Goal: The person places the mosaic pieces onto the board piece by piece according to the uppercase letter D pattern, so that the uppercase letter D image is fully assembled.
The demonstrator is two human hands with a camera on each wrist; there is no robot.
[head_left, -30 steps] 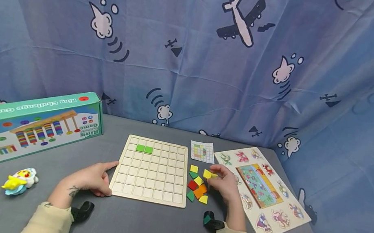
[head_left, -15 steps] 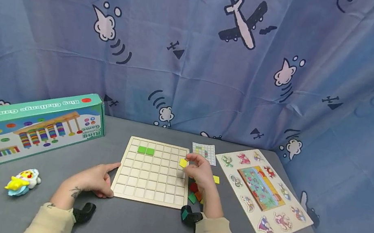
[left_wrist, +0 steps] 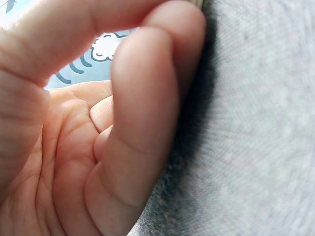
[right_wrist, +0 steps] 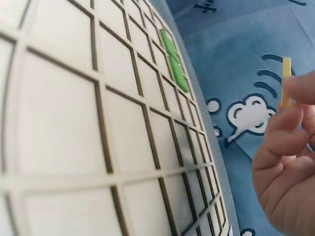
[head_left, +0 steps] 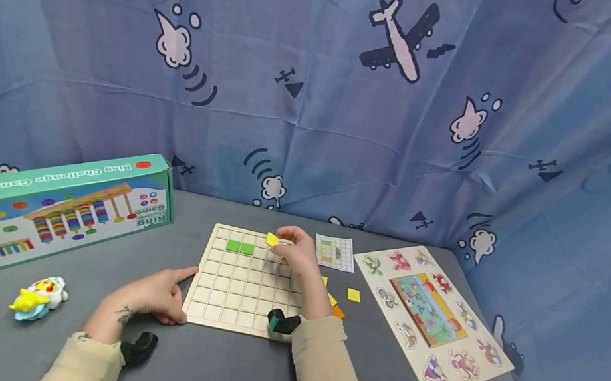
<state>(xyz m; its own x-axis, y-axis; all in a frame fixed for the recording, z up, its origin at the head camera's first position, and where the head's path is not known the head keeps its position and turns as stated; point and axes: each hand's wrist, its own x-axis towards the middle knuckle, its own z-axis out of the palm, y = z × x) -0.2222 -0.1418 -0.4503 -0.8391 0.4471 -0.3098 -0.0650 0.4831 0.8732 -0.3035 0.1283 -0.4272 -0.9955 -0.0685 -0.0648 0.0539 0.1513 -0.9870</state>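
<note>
A pale wooden grid board (head_left: 229, 284) lies on the grey table. Two green square tiles (head_left: 240, 248) sit side by side in its upper left cells. My right hand (head_left: 299, 255) pinches a yellow square tile (head_left: 272, 239) between thumb and fingertips, above the board's far edge. In the right wrist view this yellow tile (right_wrist: 286, 78) shows edge-on, raised off the grid. My left hand (head_left: 157, 292) rests at the board's left side, extended index finger on the edge and the lower fingers by the near corner. Up close, the left wrist view shows its fingers (left_wrist: 142, 93) over grey cloth.
Right of the board lie a yellow tile (head_left: 353, 295) and an orange tile (head_left: 338, 312), others partly hidden by my right arm. Behind is a printed pattern card (head_left: 335, 253). A picture puzzle board (head_left: 435, 320), a green game box (head_left: 49, 201) and a small toy (head_left: 40, 298) flank the area.
My right hand has taken the yellow tile from the loose pile and carried it left over the board to its far edge. The left hand stays at the board's left side.
</note>
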